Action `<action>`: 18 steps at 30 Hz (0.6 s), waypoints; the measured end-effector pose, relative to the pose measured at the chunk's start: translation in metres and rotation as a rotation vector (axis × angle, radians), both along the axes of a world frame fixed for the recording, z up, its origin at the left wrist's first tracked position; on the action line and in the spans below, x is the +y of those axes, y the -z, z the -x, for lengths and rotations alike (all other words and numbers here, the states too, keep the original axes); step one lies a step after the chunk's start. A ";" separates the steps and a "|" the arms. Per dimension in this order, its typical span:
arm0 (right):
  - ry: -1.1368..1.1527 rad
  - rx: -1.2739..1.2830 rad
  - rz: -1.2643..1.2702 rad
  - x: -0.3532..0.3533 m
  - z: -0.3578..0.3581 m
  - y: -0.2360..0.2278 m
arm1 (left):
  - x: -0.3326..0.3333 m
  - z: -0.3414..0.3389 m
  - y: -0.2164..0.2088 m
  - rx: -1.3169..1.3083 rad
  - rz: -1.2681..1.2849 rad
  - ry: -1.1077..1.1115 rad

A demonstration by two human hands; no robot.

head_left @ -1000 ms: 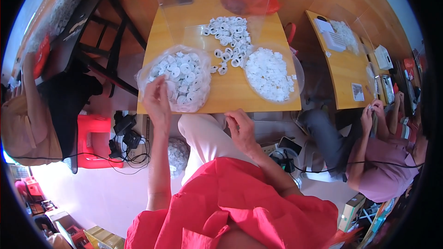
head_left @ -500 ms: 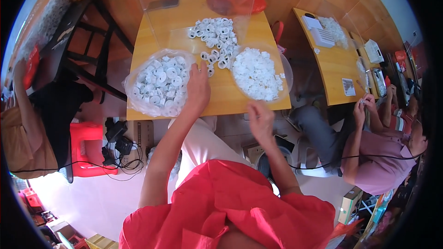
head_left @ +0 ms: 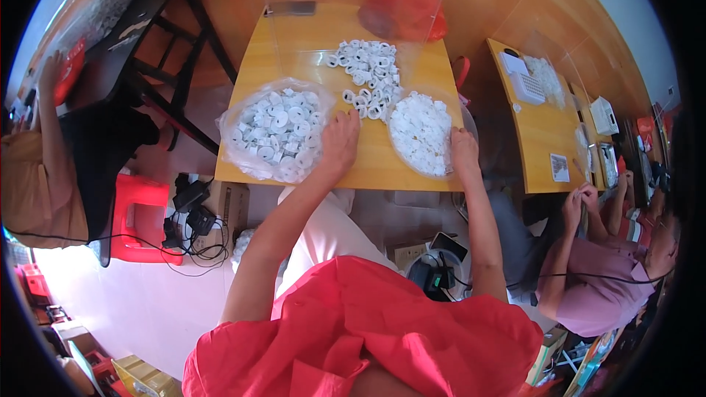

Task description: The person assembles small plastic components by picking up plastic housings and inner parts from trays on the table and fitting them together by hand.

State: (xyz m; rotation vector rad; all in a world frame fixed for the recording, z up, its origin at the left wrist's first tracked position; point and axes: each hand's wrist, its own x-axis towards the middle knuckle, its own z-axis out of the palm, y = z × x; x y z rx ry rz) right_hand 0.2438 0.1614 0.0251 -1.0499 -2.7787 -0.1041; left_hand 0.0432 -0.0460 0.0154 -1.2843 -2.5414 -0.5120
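My left hand (head_left: 340,144) is over the table, beside a clear plastic bag (head_left: 229,126) full of round white plastic parts (head_left: 282,119). Its fingers are bent and close together, and whatever they hold is hidden. My right hand (head_left: 463,153) is at the right edge of a shallow clear tray (head_left: 403,165) heaped with small white pieces (head_left: 421,132). Its fingers are curled down at the heap, with the tips hard to see. Beyond my hands, white ring-shaped parts (head_left: 368,66) with dark openings lie loose in a pile.
A clear panel (head_left: 309,33) stands across the table's (head_left: 254,51) back, near a red plastic bag (head_left: 419,7). To the left are a black bench (head_left: 140,44) and a red stool (head_left: 125,231). A person in a pink shirt (head_left: 596,279) works at another table (head_left: 540,140) on the right.
My right hand has gone from the table's front edge forward and right to the tray's edge. My left hand stays beside the bag. The whole view has shifted a little.
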 end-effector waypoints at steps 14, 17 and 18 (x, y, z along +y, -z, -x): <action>0.049 0.217 0.027 -0.019 -0.003 -0.017 | -0.086 -0.040 -0.043 -0.781 -0.734 0.268; 0.079 0.475 0.210 -0.030 -0.006 -0.025 | -0.099 -0.051 -0.048 -0.965 -0.943 0.228; 0.078 0.469 0.216 -0.036 -0.006 -0.024 | -0.103 -0.054 -0.049 -1.093 -0.999 0.234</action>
